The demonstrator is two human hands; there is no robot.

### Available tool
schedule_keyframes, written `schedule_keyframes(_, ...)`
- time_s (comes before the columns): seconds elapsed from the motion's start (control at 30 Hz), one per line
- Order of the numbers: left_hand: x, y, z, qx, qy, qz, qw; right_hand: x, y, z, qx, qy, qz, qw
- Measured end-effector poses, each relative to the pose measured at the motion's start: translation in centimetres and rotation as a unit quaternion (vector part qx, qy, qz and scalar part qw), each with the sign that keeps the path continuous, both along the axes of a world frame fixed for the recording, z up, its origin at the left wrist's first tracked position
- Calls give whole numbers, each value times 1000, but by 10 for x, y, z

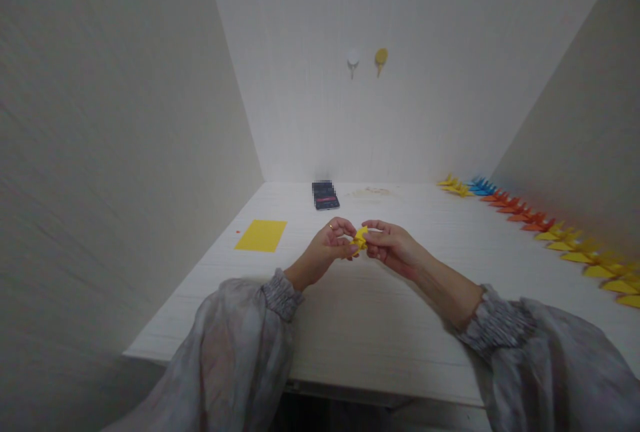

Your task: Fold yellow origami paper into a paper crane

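Between my two hands, above the middle of the white table (350, 325), is a small folded yellow origami paper (361, 239). My left hand (336, 242) pinches its lower left side with thumb and fingers; a ring shows on one finger. From the right, my right hand (393, 245) grips the paper's other side between thumb and fingertips. The fingers cover part of the folds, so the exact shape is hard to make out. A flat square sheet of yellow paper (261, 236) lies to the left of my left hand.
A phone (326, 196) lies near the back wall. Along the right side runs a row of folded paper cranes, with yellow cranes (595, 260), orange cranes (517, 211) and blue cranes (482, 185). A white hook (353, 60) and a yellow hook (381, 57) are on the wall.
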State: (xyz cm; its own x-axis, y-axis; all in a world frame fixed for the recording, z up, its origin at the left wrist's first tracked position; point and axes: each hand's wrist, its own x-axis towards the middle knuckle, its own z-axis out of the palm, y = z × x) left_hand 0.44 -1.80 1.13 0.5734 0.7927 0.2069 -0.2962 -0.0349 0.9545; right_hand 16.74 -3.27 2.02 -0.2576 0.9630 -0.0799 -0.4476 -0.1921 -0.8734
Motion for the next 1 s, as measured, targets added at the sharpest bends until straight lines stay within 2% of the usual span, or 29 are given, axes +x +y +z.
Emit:
schedule_keyframes(0.2,-1,0,0,-9,30,-13,999,-2,0,-2,3,-20,6,1000)
schedule_keyframes(0.37,-2,-1,2,-48,10,-9,999,-5,-3,0,25,-15,47,998)
schedule_keyframes(0.53,-3,0,4,-81,-1,-11,997,-5,-5,0,36,-23,58,997)
schedule_keyframes(0.83,-3,1,2,-40,-3,-22,999,-3,-5,6,40,-49,47,997)
schedule_keyframes(1.0,-3,-1,3,-20,2,-38,999,-3,-3,5,22,-89,67,994)
